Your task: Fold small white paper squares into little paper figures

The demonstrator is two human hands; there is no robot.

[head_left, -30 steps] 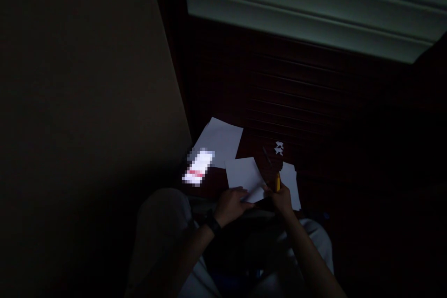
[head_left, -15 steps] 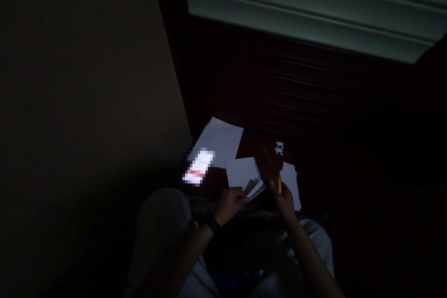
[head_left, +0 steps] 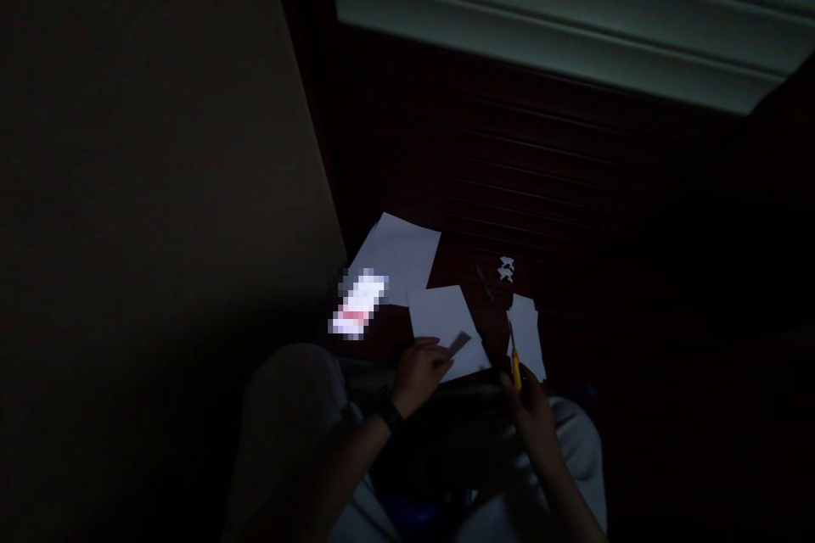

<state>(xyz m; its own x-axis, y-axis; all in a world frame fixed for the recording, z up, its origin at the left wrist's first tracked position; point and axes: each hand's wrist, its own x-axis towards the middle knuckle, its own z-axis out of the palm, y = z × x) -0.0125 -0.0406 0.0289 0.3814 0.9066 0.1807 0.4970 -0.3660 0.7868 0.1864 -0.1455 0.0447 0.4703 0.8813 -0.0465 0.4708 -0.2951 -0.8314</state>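
My left hand (head_left: 421,373), with a dark band on the wrist, pinches a small folded piece of paper (head_left: 459,344) that looks grey in shadow. Beneath it lies a white sheet (head_left: 439,314) on the dark tabletop. My right hand (head_left: 533,407) is closed round yellow-handled scissors (head_left: 516,372), their thin blades pointing away from me and apart from the folded piece. Just beyond that hand rests another white paper (head_left: 525,335) with an uneven edge. Dim light hides how far apart the blades are.
A lit, blurred-out phone (head_left: 360,305) lies at the left, partly over a larger white sheet (head_left: 404,250). Small jagged paper cut-outs (head_left: 505,269) and a slim dark pen-like object (head_left: 485,284) are farther back. A plain wall or panel (head_left: 159,144) rises at left.
My right hand has drawn back toward me with the scissors, away from my left hand. The paper in my left hand has turned and now shows a darker face.
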